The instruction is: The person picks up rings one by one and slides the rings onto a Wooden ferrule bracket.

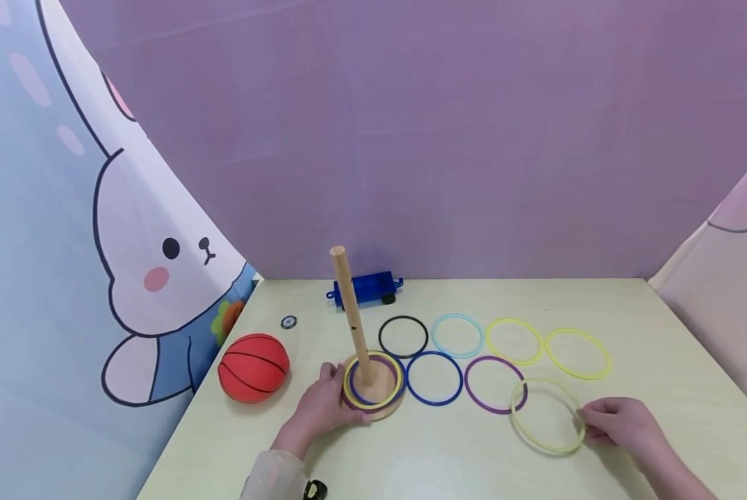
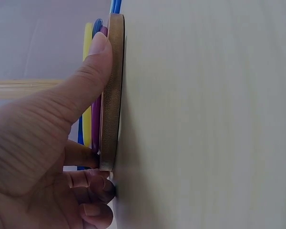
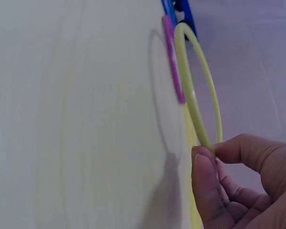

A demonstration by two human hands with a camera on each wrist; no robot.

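My left hand (image 1: pixel 324 406) grips the edge of the round wooden base (image 2: pixel 115 86) of a ring-toss stand. In the left wrist view its thumb lies over the stacked rings and base edge, with fingers at the far side. The wooden post (image 1: pixel 351 305) rises from the base, encircled at its foot by a yellow ring (image 2: pixel 87 124) and purple and blue ones. My right hand (image 1: pixel 623 425) pinches the near edge of a pale yellow ring (image 3: pixel 182 55) between thumb and forefinger. That ring is tilted above the table, its shadow beneath it, overlapping a purple ring (image 1: pixel 467 382) in the head view.
Right of the stand lie a black ring (image 1: pixel 404 317), a light blue ring (image 1: pixel 457 315), a dark blue ring (image 1: pixel 436 403) and two yellow rings (image 1: pixel 514 321). A red ball (image 1: pixel 254 368) and a small round chip (image 1: pixel 288 322) sit left. Behind the post is a blue toy wagon (image 1: pixel 373 287).
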